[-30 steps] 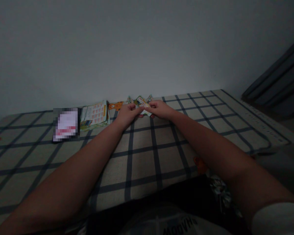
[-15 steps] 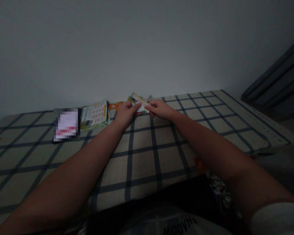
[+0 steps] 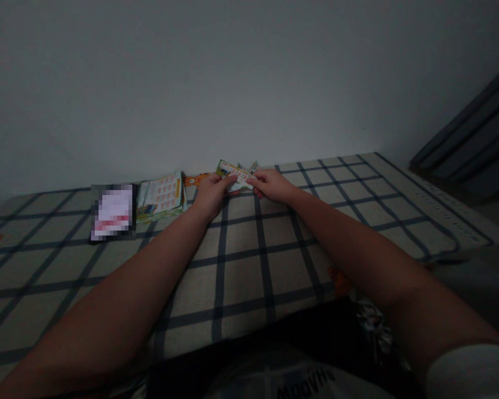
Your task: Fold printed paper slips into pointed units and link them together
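Both arms reach far forward over a checked bedsheet [image 3: 249, 260] in dim light. My left hand [image 3: 210, 194] and my right hand [image 3: 270, 184] meet near the wall, fingers pinched on a small printed paper piece [image 3: 234, 173] held between them, tilted with its left end higher. Behind it lie a few more small folded paper pieces [image 3: 251, 166], partly hidden by the hands. An orange paper shape [image 3: 193, 179] lies just left of my left hand.
A stack of printed booklets [image 3: 160, 197] lies left of the hands, with a blurred rectangular item [image 3: 113, 211] further left. The wall rises right behind them. A dark curtain [image 3: 469, 155] hangs at the right, past the mattress edge.
The paper piece between my hands has been turned and flattened out, and now stretches further to the left. Both hands stay in nearly the same place.
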Demonstrator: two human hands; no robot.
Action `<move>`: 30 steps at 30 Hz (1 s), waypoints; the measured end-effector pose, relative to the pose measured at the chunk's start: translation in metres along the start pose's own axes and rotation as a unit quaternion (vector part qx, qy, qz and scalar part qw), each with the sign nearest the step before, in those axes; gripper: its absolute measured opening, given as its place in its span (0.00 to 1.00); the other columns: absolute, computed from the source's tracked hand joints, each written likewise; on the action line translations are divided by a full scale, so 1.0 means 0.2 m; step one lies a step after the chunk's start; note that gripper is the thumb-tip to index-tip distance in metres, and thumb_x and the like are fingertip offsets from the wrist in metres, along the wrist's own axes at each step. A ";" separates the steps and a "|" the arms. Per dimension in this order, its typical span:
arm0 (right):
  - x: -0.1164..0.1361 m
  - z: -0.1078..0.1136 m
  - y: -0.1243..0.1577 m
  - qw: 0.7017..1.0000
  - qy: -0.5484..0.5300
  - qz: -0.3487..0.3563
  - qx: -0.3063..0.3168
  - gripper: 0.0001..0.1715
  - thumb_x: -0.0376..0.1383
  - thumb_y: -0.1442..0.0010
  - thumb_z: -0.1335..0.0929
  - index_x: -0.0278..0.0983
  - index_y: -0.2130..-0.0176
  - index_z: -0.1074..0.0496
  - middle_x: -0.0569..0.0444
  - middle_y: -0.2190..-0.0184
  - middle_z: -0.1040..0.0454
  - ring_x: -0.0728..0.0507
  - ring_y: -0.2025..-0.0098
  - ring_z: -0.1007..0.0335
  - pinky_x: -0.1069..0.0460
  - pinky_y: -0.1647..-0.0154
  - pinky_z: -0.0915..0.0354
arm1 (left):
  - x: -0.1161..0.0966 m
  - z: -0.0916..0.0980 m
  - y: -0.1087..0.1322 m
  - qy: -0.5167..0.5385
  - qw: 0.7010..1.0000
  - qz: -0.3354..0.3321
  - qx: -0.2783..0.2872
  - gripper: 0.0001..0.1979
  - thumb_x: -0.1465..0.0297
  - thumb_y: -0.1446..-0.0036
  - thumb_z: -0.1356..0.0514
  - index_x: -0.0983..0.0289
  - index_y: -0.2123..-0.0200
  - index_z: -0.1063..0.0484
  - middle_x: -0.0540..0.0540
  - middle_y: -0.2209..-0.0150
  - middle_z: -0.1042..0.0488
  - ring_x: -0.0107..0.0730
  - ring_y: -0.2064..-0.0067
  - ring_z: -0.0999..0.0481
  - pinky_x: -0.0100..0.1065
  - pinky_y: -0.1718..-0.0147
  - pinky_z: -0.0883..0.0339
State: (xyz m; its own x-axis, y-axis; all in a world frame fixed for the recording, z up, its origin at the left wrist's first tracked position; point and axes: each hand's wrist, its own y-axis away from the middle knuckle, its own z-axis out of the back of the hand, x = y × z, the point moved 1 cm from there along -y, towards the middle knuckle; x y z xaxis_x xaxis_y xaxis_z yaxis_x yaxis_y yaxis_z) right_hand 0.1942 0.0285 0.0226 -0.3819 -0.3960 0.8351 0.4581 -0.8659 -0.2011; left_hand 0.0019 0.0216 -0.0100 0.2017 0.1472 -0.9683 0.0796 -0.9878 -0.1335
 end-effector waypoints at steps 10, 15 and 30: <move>0.02 0.01 -0.01 0.990 -0.112 -0.042 -0.068 0.21 0.37 0.25 0.32 0.35 0.71 0.29 0.59 0.80 0.29 0.52 0.77 0.32 0.58 0.73 0.34 | 0.01 0.01 -0.01 -0.030 0.999 -0.028 0.009 0.20 0.59 0.59 0.22 0.66 0.67 0.18 0.58 0.64 0.16 0.36 0.65 0.20 0.35 0.63 0.27; 0.02 0.00 -0.01 0.985 -0.157 -0.059 -0.050 0.17 0.32 0.25 0.32 0.33 0.69 0.27 0.56 0.76 0.24 0.54 0.77 0.29 0.60 0.73 0.31 | 0.02 0.02 -0.01 -0.049 0.998 -0.042 0.015 0.23 0.55 0.58 0.21 0.66 0.65 0.16 0.58 0.63 0.15 0.35 0.64 0.20 0.34 0.62 0.28; -0.03 -0.01 -0.03 0.989 -0.132 -0.039 -0.054 0.19 0.30 0.27 0.33 0.35 0.72 0.31 0.54 0.74 0.21 0.52 0.75 0.27 0.58 0.71 0.29 | 0.00 0.01 -0.01 0.041 0.999 0.006 0.003 0.15 0.59 0.44 0.28 0.66 0.67 0.22 0.59 0.63 0.17 0.37 0.63 0.18 0.34 0.65 0.24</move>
State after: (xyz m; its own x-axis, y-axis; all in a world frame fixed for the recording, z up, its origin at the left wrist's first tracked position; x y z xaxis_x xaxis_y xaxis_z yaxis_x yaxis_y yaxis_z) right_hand 0.1925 0.0359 0.0184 -0.1823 -0.2455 0.9521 0.3420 -0.9237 -0.1727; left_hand -0.0003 0.0237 -0.0110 0.2826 0.1378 -0.9493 0.0698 -0.9900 -0.1229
